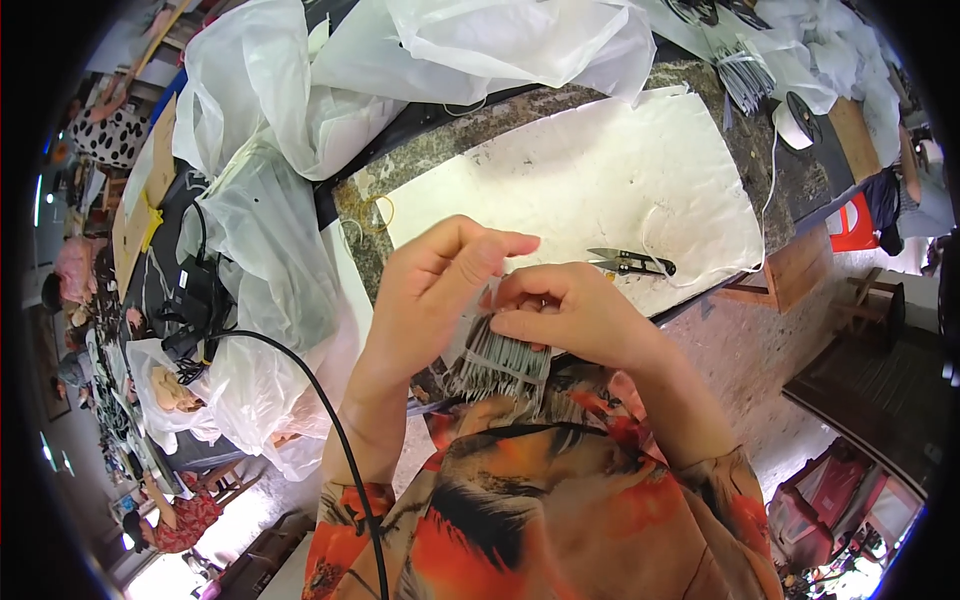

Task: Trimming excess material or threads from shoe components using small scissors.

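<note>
Close to my body, a bundle of thin grey strips [503, 362] is bound round with a pale band, its loose ends fanning down toward my shirt. The curled fingers of my right hand [575, 312] grip the top of this bundle. My left hand [432, 285] is raised just beside and above it, thumb and forefinger brought together; what they pinch, if anything, is too fine to make out. Black-handled thread snips [632, 262] lie on a white sheet [560, 170], right of my fingers and beyond them.
White plastic bags [245, 80] heap along the far and left sides. At the far right are another strip bundle [745, 80] and a thread spool [797, 120], with white thread trailing over the sheet. A black cable [300, 365] crosses my left forearm. Other people sit farther left.
</note>
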Tool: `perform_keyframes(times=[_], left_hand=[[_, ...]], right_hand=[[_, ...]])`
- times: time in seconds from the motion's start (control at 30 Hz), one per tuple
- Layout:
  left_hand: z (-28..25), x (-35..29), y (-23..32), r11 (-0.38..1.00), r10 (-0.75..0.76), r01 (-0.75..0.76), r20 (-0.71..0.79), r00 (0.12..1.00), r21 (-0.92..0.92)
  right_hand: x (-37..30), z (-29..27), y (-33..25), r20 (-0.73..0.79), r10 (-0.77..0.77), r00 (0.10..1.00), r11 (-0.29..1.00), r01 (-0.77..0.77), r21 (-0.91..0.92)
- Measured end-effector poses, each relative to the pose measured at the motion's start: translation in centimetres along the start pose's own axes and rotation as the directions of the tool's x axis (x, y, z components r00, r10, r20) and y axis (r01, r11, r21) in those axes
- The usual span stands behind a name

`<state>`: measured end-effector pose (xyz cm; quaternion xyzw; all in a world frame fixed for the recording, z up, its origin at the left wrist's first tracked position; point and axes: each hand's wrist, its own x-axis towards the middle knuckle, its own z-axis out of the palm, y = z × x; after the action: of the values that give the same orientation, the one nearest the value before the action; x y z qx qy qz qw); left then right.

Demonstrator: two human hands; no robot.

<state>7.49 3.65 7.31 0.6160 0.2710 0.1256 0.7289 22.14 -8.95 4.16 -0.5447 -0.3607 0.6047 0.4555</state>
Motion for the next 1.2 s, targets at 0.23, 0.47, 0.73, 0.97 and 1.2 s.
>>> perform_keyframes(times=[0.23, 0.47, 0.73, 0.97, 1.2], left_hand=[[1.0, -2.1, 0.1, 0.868, 0.016, 0.051, -0.132, 0.991, 0.493], [0.7, -2.8, -2.0, 0.769, 0.202, -0.039, -0.184, 0.962, 0.639], [0.3, -2.2, -2.2, 0.822, 0.093, -0.020, -0.099, 0.991, 0.569], [-0.4, -2.3, -2.1, 0.759, 0.137, -0.131, 0.040, 0.990, 0.638], [1.5, -2.7, -1.9, 0.719, 0.228, -0.133, -0.050, 0.972, 0.683]], right_hand=[[-0.1, 0.6, 0.9, -0.161, 0.061, 0.985, 0.991, -0.040, 0.126], [0.0, 1.7, 1.3, -0.311, 0.109, 0.944, 0.974, -0.039, 0.225], [-0.1, 2.6, 2.0, -0.433, -0.084, 0.897, 0.996, 0.091, -0.005], [-1.3, 1.4, 0.1, -0.307, -0.090, 0.948, 0.992, 0.059, -0.110], [-1.0, 2.6, 1.8, -0.352, -0.524, 0.776, 0.754, 0.231, -0.614]])
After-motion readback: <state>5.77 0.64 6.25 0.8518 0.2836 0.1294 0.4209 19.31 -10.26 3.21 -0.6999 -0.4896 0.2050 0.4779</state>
